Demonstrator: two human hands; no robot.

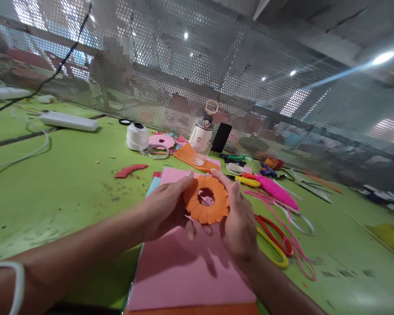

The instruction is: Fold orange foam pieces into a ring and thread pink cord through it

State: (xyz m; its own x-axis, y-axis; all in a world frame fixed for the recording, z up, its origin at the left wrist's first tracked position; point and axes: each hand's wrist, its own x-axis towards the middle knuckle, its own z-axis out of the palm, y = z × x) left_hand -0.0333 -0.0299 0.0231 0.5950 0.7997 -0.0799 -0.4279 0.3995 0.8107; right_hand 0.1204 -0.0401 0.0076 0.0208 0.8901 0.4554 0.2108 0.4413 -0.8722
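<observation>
Between my two hands is an orange foam flower ring (pixel 218 201), with a scalloped edge and a round hole in the middle. My left hand (pixel 170 201) grips its left side, thumb on top and fingers beneath. On the right side, my right hand (pixel 241 218) holds the ring's edge between thumb and fingers. Under the hands lies a stack of craft sheets with a pink sheet (pixel 190 271) on top. Scissors with red and yellow handles (pixel 280 245) rest to the right of my right hand.
A bottle (pixel 201 133), a dark phone (pixel 222 136), a white thread spool (pixel 137 137) and a pink flower piece (pixel 162 141) stand or lie behind. A red fringed strip (pixel 130 170) is at left. Bright pink yarn (pixel 277 192) lies right; a white power strip (pixel 68 121) sits far left.
</observation>
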